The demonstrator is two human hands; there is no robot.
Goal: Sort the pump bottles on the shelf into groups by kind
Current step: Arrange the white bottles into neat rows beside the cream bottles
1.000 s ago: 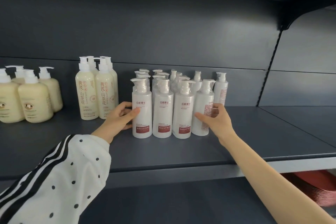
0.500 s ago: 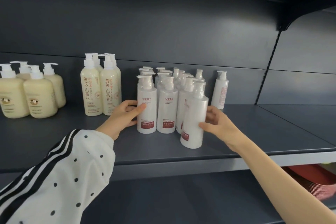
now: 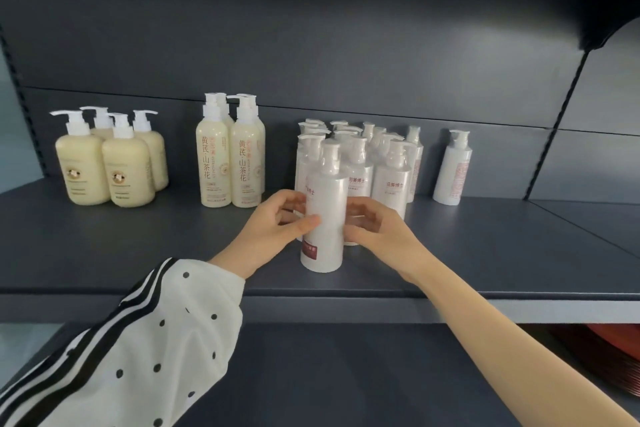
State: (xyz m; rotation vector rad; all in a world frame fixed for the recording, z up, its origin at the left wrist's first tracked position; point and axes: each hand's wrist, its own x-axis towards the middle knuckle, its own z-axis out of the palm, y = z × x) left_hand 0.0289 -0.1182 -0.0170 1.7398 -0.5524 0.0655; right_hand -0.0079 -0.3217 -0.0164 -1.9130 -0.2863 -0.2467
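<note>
A white pump bottle (image 3: 323,215) with a red label stands upright near the shelf's front, ahead of a cluster of several like white bottles (image 3: 388,177). My left hand (image 3: 277,222) grips its left side, thumb across the front. On the bottle's right side my right hand (image 3: 372,222) holds it with curled fingers. One more white bottle (image 3: 452,168) stands alone to the right. Tall cream bottles (image 3: 230,163) with Chinese lettering stand left of the cluster. Squat cream pump bottles (image 3: 110,163) are at the far left.
The dark grey shelf (image 3: 485,253) has bare surface to the right and along the front edge. A vertical slotted upright (image 3: 554,135) divides the back panel at right. Red round items (image 3: 609,350) lie on the level below, lower right.
The white bottle has moved left and forward from the row's right end to the front of the cluster. My left hand left the leftmost bottle and now grips this one together with my right.
</note>
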